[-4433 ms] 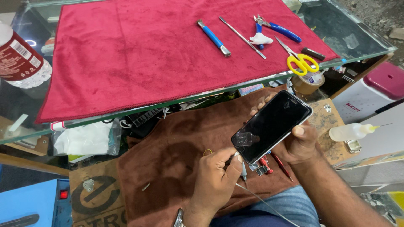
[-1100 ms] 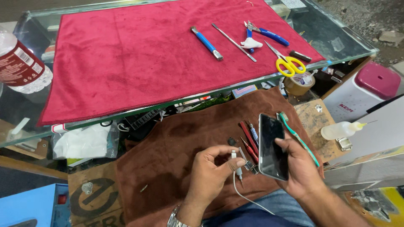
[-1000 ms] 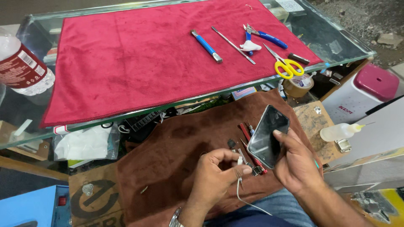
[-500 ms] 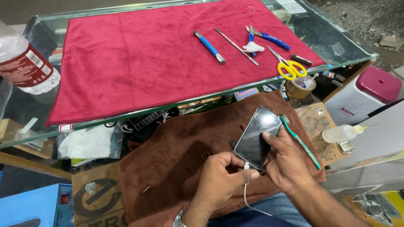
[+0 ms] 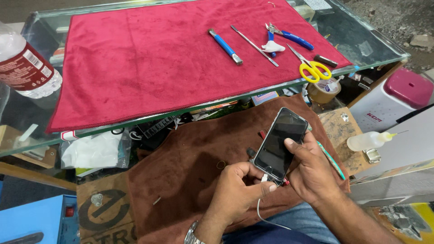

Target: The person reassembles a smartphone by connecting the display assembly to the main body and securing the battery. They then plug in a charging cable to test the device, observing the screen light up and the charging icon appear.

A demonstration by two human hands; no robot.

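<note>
My right hand holds a black smartphone over my lap, its dark screen facing up and my thumb resting on the glass. My left hand pinches the plug of a thin white cable against the phone's lower end. The cable loops down toward my jeans. Whether the plug is seated in the port is hidden by my fingers. A brown cloth lies under both hands, with a few small tools partly hidden beneath the phone.
A glass counter carries a red cloth with a blue-handled tool, a metal pick, blue pliers and yellow scissors. A plastic bottle stands at the left. A tape roll and a small squeeze bottle sit at the right.
The phone has turned from edge-on to screen up in my right hand. My left hand has brought the cable plug up to the phone's lower end.
</note>
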